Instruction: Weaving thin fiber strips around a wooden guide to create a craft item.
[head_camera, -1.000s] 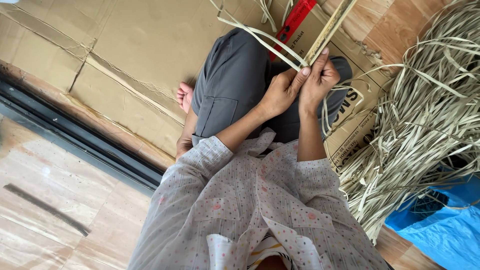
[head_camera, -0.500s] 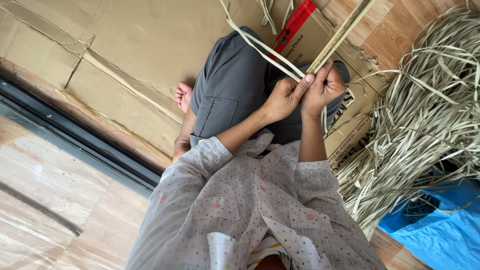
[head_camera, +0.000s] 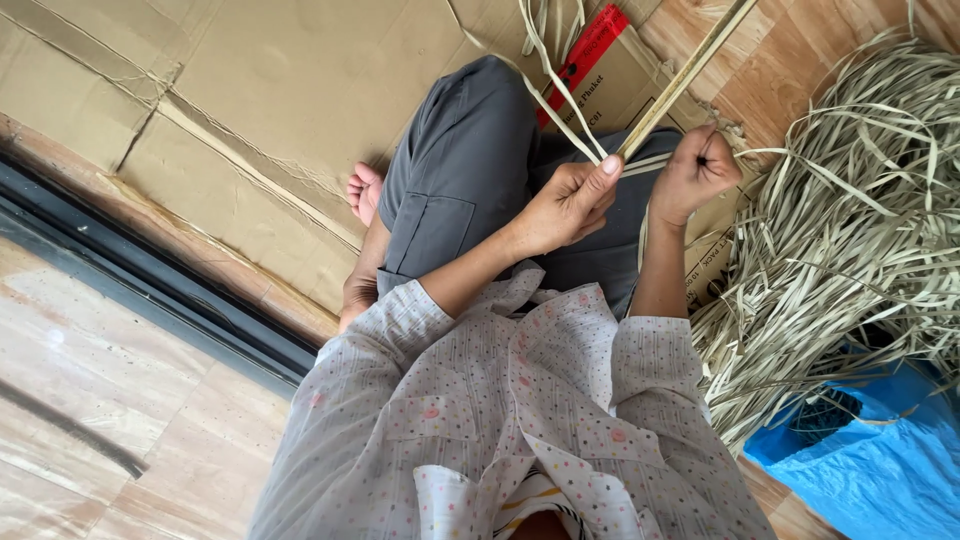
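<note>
Flattened cardboard (head_camera: 260, 90) covers the floor, with pale floor tiles (head_camera: 110, 400) and a dark door track (head_camera: 150, 285) on the far side of it from the person. This is the only view, looking straight down from the head. The person sits cross-legged on the cardboard in grey trousers (head_camera: 470, 170) and a dotted shirt (head_camera: 500, 410), one bare foot (head_camera: 362, 190) showing beside the knee.

Taking the left hand (head_camera: 565, 205) as the landmark: it is clenched around a stiff pale stalk (head_camera: 690, 70) that runs up and away from it toward the top edge, with the thumb pressed along the base. Thin strips (head_camera: 550, 80) curl up from the same grip point. Just beside it, apart by a small gap, the right hand (head_camera: 695, 175) is closed on a thin strip peeled off the stalk. Beyond the right hand lies a big heap of loose strips (head_camera: 850, 230), and below that heap a blue plastic sheet (head_camera: 880, 460). A red tape band (head_camera: 585, 50) on the cardboard shows above the left hand.

To split cleanly, it looks best to keep the left thumb tight at the point where the strip parts from the stalk, and to draw the right hand away evenly along the stalk's line, so the strip likely holds its width rather than tearing thin.
</note>
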